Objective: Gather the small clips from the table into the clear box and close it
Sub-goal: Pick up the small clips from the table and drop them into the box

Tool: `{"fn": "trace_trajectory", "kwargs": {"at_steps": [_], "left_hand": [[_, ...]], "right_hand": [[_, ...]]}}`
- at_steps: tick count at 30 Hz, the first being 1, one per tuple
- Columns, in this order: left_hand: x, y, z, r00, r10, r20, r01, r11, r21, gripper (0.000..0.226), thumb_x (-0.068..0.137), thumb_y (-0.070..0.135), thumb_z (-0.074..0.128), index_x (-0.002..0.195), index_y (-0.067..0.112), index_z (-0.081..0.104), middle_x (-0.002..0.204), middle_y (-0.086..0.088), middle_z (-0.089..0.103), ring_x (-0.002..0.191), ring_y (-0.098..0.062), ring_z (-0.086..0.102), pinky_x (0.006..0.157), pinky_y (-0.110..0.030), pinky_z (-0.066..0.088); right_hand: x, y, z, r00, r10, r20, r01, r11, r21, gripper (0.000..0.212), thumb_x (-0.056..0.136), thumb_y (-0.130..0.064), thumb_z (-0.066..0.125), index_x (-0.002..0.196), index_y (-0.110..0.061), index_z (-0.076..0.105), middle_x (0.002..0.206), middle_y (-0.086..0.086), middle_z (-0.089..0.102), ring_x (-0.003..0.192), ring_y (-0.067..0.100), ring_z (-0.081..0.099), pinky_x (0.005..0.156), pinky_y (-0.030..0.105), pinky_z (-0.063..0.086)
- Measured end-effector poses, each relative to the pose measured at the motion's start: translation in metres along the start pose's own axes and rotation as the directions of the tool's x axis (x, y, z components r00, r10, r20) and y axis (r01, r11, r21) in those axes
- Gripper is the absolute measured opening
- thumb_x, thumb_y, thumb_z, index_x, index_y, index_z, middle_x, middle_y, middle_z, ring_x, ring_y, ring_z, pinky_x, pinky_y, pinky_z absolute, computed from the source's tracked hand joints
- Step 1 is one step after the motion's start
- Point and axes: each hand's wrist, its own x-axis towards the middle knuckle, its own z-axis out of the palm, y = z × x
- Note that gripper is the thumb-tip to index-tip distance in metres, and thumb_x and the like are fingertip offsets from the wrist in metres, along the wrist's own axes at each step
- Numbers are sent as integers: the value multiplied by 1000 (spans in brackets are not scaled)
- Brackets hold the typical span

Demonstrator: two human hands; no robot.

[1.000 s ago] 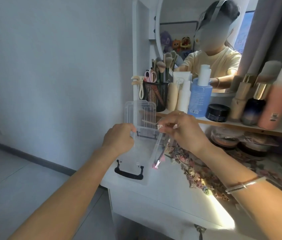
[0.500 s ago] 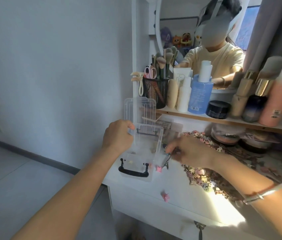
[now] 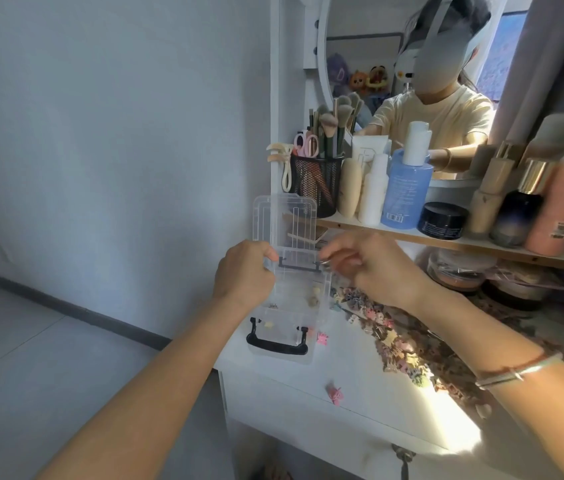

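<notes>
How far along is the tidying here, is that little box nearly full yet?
Barely begun. The clear box, lid up, holds only a few clips. The left hand grips its far-left corner; the right hand is over its far edge, whether holding a clip I cannot tell. Left: the big pile of clips, a pink clip near the table's front edge, then closing the lid.

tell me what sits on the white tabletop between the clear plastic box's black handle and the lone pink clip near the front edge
Nothing: in the head view the white tabletop is bare between the black handle and the lone pink clip.
</notes>
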Motion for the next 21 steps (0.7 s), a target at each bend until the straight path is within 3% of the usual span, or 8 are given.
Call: {"fn": "trace_trajectory", "kwargs": {"at_steps": [2,6,8,10,12,15,18,21], "left_hand": [[1,1,1,1000,0,-1,0,1000,8,37,83,-6,44,109,12,64,125,-9,59,112,-26,56,91,-32,44],[2,-4,-3,1000,-15,-2,15,1000,6,37,84,-6,43,108,12,64,125,-8,58,112,-27,56,91,-32,44],[3,-6,-4,1000,-21,-2,21,1000,4,36,84,-6,43,107,12,64,125,-8,59,111,-27,56,91,-31,43],[3,-7,-4,1000,-20,3,20,1000,3,36,84,-6,42,108,11,64,125,-8,59,111,-27,56,92,-31,43],[3,-5,-4,1000,-17,6,17,1000,-3,37,84,-7,42,108,11,64,125,-8,59,112,-27,56,92,-31,43],[2,-3,-3,1000,-14,6,14,1000,-16,37,84,-7,42,109,11,64,125,-8,59,113,-26,56,92,-31,43],[2,-1,0,1000,-10,6,10,1000,-26,37,85,-6,42,109,10,64,125,-9,59,113,-26,56,91,-30,43],[1,4,3,1000,6,10,-6,1000,-29,36,84,-6,42,108,10,64,125,-8,59,112,-25,56,90,-29,42]], "right_hand": [[3,-7,9,997,-14,80,16,1000,-22,33,85,0,57,115,-12,62,104,-8,55,91,10,58,83,18,46],[-5,4,13,991,112,-69,-115,993,-34,13,86,-6,54,94,-12,62,85,-7,57,78,10,52,64,14,39],[-15,12,22,974,163,156,-149,984,-100,7,87,-13,56,90,-13,62,79,-9,55,81,12,55,68,15,41],[-25,16,39,908,173,383,-98,974,-206,9,87,-27,59,88,-17,61,91,-3,63,90,16,59,81,26,47],[-30,19,52,886,170,431,-74,970,-231,6,88,-25,58,88,-19,59,100,3,67,95,20,62,86,33,49],[-22,26,44,944,180,276,-94,950,-298,16,88,-4,51,95,-11,64,99,5,67,95,21,63,88,34,50],[-9,24,18,982,170,-79,-181,971,-155,12,88,-8,54,87,-17,62,93,-2,65,83,15,61,80,32,51],[-1,5,6,993,108,-47,-105,993,52,17,87,-21,60,104,-20,64,100,-6,61,81,8,55,78,22,41]]}}
